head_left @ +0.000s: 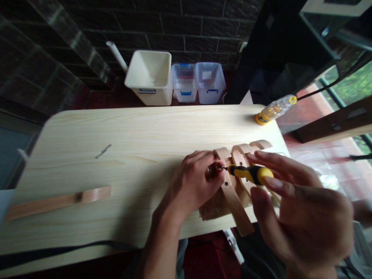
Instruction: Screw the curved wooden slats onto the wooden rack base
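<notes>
Keeping the yellow-handled screwdriver in line with its work helps — the left hand pinches a small metal fitting at the tip, the right hand spreads its fingers beside the handle, over leather straps on the right of the desk.

Small home workroom or hobby corner, by the look of it. Dark brick wall behind a light pine table. Along the wall: cream bin, two clear plastic storage boxes. Large window at right, greenery outside. Leather straps and a black-and-yellow screwdriver at the table point to small-scale craft work.
</notes>
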A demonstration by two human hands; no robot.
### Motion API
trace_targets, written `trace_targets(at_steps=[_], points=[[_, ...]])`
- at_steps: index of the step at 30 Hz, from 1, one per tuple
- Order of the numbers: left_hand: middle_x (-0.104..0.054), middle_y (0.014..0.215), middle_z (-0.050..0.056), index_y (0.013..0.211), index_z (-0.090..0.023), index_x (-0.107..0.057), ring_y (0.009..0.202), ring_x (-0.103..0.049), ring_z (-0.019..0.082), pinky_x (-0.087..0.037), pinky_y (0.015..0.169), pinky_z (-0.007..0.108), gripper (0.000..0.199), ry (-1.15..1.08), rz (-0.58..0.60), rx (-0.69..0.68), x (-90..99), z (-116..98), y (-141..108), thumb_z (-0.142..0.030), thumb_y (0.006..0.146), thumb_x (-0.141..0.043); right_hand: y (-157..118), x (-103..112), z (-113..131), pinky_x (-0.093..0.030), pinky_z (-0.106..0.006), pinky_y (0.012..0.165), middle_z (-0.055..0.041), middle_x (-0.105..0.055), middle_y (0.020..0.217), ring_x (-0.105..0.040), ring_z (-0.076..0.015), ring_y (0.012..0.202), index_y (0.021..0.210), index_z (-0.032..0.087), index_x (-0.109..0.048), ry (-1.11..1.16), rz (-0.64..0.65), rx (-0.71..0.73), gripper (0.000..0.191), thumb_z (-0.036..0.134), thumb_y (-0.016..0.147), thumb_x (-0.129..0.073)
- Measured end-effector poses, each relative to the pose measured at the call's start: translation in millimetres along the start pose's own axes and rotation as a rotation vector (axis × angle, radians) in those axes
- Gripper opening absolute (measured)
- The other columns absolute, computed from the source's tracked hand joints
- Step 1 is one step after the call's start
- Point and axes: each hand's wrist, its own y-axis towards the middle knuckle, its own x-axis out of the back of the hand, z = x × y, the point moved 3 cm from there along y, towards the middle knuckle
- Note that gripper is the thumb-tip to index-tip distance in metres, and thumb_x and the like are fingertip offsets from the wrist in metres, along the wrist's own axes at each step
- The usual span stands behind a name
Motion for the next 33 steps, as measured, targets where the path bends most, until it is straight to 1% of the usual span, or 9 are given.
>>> trace_targets(at_steps=[1,4,6,11,19,22,24,26,33], points=[[-0.076,0.103,0.000,0.100,-0.024,-0.071,0.101,-0.071,0.022,-0.053,0.093,0.037,0.007,0.001,-0.001,0.001,-0.2,0,0,-0.019,0.096,-0.070,0,1,0,-0.068,-0.030,0.106,0.0002,-0.075,0.148,-0.079,-0.0183,0.131,0.123,0.028,-0.075,-0.005,0.005,-0.004,0.046,-0.004,0.089,-0.079],[-0.076,0.102,0.000,0.099,-0.025,-0.072,0.099,-0.071,0.022,-0.053,0.093,0.038,0.006,0.004,0.006,0.010,-0.6,0,0,-0.020,0.097,-0.070,-1,3,-1,-0.062,-0.017,0.108,0.0054,-0.077,0.143,-0.078,-0.0099,0.129,0.127,0.031,-0.075,-0.039,0.012,-0.007,0.049,-0.004,0.091,-0.078],[-0.076,0.101,0.000,0.098,-0.025,-0.071,0.099,-0.071,0.022,-0.053,0.093,0.038,0.005,0.002,0.007,0.011,-0.3,-1,0,-0.019,0.096,-0.070,-2,3,-2,-0.060,-0.013,0.108,0.0073,-0.078,0.140,-0.078,-0.0069,0.127,0.128,0.032,-0.076,-0.053,0.013,0.002,0.050,-0.002,0.092,-0.080],[-0.076,0.103,0.000,0.098,-0.025,-0.071,0.101,-0.071,0.022,-0.054,0.093,0.038,0.006,-0.003,0.010,0.019,0.4,-1,0,-0.019,0.096,-0.070,-5,4,-6,-0.061,-0.018,0.110,0.0048,-0.077,0.141,-0.077,-0.0100,0.130,0.131,0.033,-0.077,-0.051,-0.001,-0.020,0.051,-0.001,0.093,-0.082],[-0.077,0.104,0.000,0.099,-0.025,-0.073,0.101,-0.072,0.022,-0.054,0.094,0.038,0.008,-0.001,0.002,0.036,0.0,-1,0,-0.018,0.096,-0.071,-4,3,-9,-0.066,-0.022,0.099,0.0010,-0.079,0.136,-0.080,-0.0133,0.120,0.122,0.030,-0.079,-0.068,-0.043,-0.017,0.041,0.004,0.091,-0.087],[-0.078,0.107,0.000,0.101,-0.026,-0.073,0.103,-0.073,0.022,-0.055,0.095,0.038,0.010,-0.005,0.006,0.037,0.0,-1,-1,-0.018,0.096,-0.071,-6,4,-8,-0.069,-0.031,0.099,-0.0028,-0.078,0.139,-0.081,-0.0191,0.121,0.122,0.028,-0.078,-0.024,-0.068,-0.021,0.042,0.000,0.090,-0.083],[-0.078,0.108,0.000,0.102,-0.026,-0.073,0.104,-0.073,0.022,-0.055,0.096,0.037,0.010,-0.005,0.011,0.036,0.0,-1,-1,-0.018,0.096,-0.071,-6,5,-7,-0.070,-0.041,0.103,-0.0052,-0.076,0.144,-0.080,-0.0247,0.126,0.122,0.028,-0.077,-0.004,-0.045,-0.026,0.044,-0.002,0.090,-0.080],[-0.078,0.106,0.000,0.101,-0.026,-0.073,0.102,-0.073,0.022,-0.055,0.095,0.038,0.010,-0.001,0.011,0.037,0.2,-2,-1,-0.018,0.096,-0.071,-7,7,-8,-0.070,-0.046,0.105,-0.0059,-0.075,0.147,-0.080,-0.0275,0.127,0.123,0.029,-0.076,-0.003,-0.018,-0.042,0.045,-0.002,0.091,-0.079],[-0.078,0.105,0.001,0.101,-0.026,-0.074,0.101,-0.074,0.023,-0.057,0.094,0.039,0.010,0.018,0.010,0.042,2.2,-3,-1,-0.018,0.095,-0.072,-9,11,-13,-0.069,-0.032,0.100,-0.0004,-0.080,0.136,-0.082,-0.0200,0.119,0.120,0.032,-0.080,-0.102,-0.030,-0.042,0.039,0.007,0.091,-0.089]])
